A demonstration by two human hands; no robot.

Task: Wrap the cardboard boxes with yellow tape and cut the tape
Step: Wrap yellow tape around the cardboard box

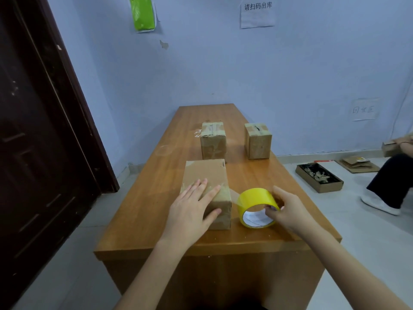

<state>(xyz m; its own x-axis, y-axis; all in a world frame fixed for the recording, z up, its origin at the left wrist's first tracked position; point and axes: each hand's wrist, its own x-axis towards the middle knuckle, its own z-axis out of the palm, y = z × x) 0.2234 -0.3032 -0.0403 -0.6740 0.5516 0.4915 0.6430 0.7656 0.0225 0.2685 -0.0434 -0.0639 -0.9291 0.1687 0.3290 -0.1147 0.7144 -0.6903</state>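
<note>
A cardboard box point(206, 173) lies near the front of the wooden table point(156, 193). My left hand point(192, 209) rests flat on its near top, fingers straight, thumb against the front face. My right hand point(288, 208) grips a roll of yellow tape point(254, 202) just right of the box, thumb inside the core. A short strip of tape runs from the roll to the box's right edge. Two more cardboard boxes, one at the left point(213, 139) and one at the right point(258, 140), stand farther back with tape on their tops.
A dark door point(40, 130) stands at the left. On the floor at the right lie a shallow box of scraps point(319, 176) and flattened cardboard point(357, 164). Another person's leg and shoe point(384, 198) are at the far right.
</note>
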